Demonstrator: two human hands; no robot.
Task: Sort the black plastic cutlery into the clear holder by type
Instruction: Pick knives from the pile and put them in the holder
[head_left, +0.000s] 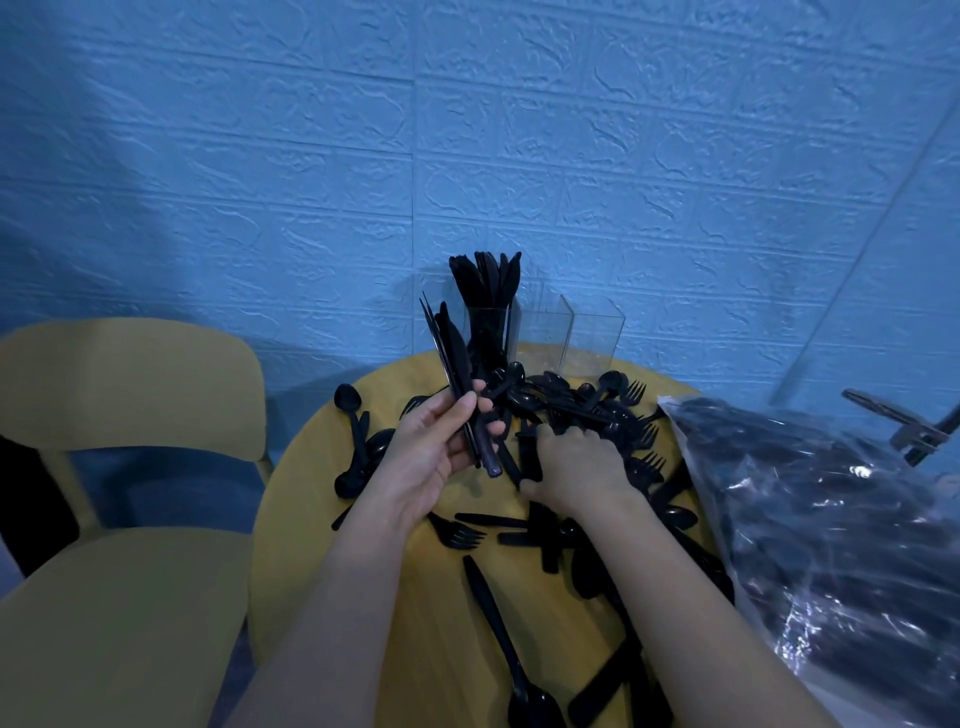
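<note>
Gripping a knife bundle (457, 395), left hand (434, 447); right hand (576, 460) seemingly grasping cutlery.

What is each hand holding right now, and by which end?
The left hand grips a bundle of black knives by their handle ends, blades up. The right hand reaches into the cutlery pile; whether it holds anything cannot be told.

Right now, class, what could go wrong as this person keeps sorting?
The left hand grips a loose bundle of black plastic knives; some could slip. The clear holder stands at the round yellow table's far edge and might tip. The right hand digging could push pieces off.
</note>
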